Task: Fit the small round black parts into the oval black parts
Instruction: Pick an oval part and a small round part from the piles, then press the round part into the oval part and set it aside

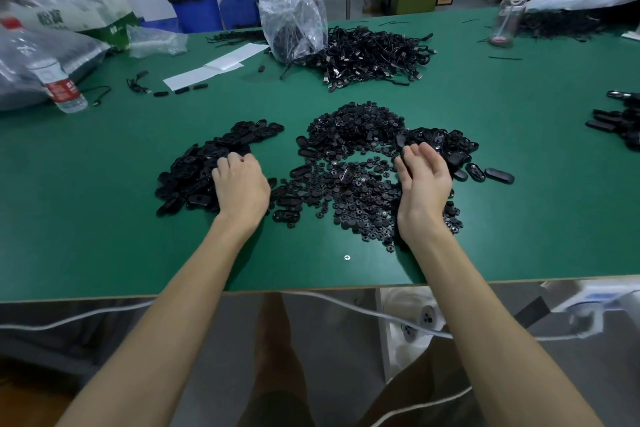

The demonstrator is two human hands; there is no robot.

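At a green worktable (104, 218), a person reaches both bare arms from the near edge into loose black plastic pieces. Spread across the middle lies a heap of small round black parts (356, 198), with a few oval black parts (300, 172) mixed in along its edges. To the left sits a separate pile of ovals (197, 170). The left hand (240, 185) rests knuckles-up on that pile's right edge, fingers curled down into it, and whether they grip anything cannot be told. The right hand (424, 184), palm turned inward, stands at the heap's right side, thumb and fingertips pinching a single oval part (400, 141) held upright just beside a further cluster of ovals (450, 146). Farther back on the table are a tangle of black cables (374, 55), a crumpled clear plastic bag (294, 24) touching it, white paper sheets (214, 66) and, at far left, a tilted water bottle (60, 88).
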